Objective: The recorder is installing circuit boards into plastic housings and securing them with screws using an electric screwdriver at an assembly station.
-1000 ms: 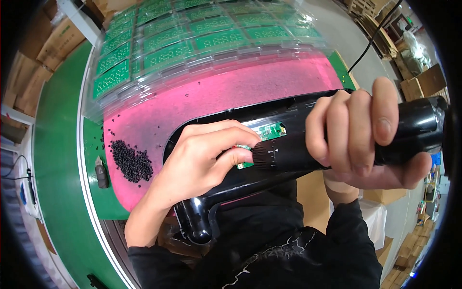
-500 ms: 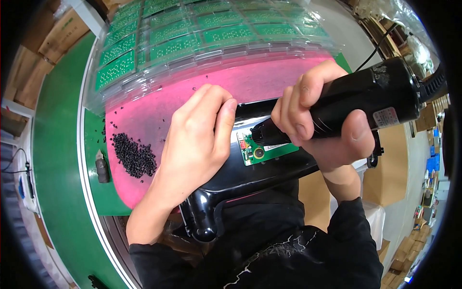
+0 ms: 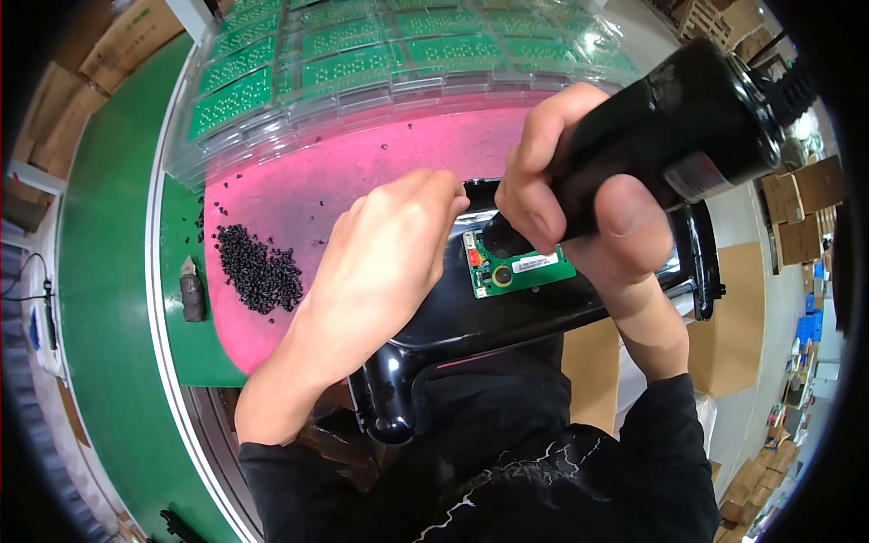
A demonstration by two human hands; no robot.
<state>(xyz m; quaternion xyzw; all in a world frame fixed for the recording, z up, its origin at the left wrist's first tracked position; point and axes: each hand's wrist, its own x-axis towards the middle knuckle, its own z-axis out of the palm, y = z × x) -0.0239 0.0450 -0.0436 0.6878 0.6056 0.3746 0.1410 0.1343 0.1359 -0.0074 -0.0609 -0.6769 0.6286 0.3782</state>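
A small green circuit board (image 3: 518, 270) sits in a glossy black plastic housing (image 3: 471, 317), just right of the picture's centre. The housing lies across the near edge of a pink mat (image 3: 362, 163) and reaches down toward the person's dark-sleeved body at 6 o'clock.

The right hand (image 3: 579, 208) has its grip closed around a black electric screwdriver (image 3: 670, 136), fingers wrapped over the barrel and the thumb laid along it. The tool slants from 2 o'clock down to the board, its tip meeting the board's upper left corner beside an orange part.

The left hand (image 3: 380, 262) lies palm down on the housing at 9 o'clock of the board, fingers together and bent toward the tool tip. Whether its grip holds anything cannot be told, as the fingertips are hidden.

A heap of small black screws (image 3: 258, 267) lies on the mat at 9 o'clock of the left hand. At 12 o'clock, clear plastic trays (image 3: 362, 63) hold rows of green circuit boards. The mat rests on a green surface (image 3: 118, 271), where a small dark object (image 3: 193, 294) sits beside the mat's left edge.
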